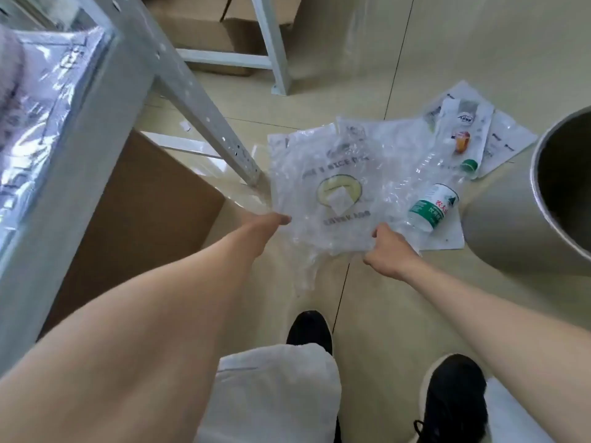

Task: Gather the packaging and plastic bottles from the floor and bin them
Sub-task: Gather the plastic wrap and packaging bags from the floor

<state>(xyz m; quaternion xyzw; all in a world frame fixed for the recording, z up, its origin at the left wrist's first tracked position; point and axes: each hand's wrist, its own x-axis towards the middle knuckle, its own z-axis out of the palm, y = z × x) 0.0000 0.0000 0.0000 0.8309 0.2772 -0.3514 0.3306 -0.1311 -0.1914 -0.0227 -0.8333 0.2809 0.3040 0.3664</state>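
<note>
A clear plastic bag (329, 187) with a green and yellow logo is lifted off the floor, held at its two lower corners. My left hand (271, 223) pinches its left corner and my right hand (388, 249) grips its right corner. A crushed clear bottle with a green and white label (431, 207) and a green cap (469, 165) lies on the floor just right of the bag. More flat clear packaging (460, 132) with an orange print lies beyond it. The metal bin (540, 174) stands open at the right edge.
A grey metal shelf post (204, 116) slants down to the floor just left of the bag. A cardboard box (134, 215) sits under the shelf, another box (204, 33) at the back. My two black shoes (308, 329) stand on the beige tiled floor.
</note>
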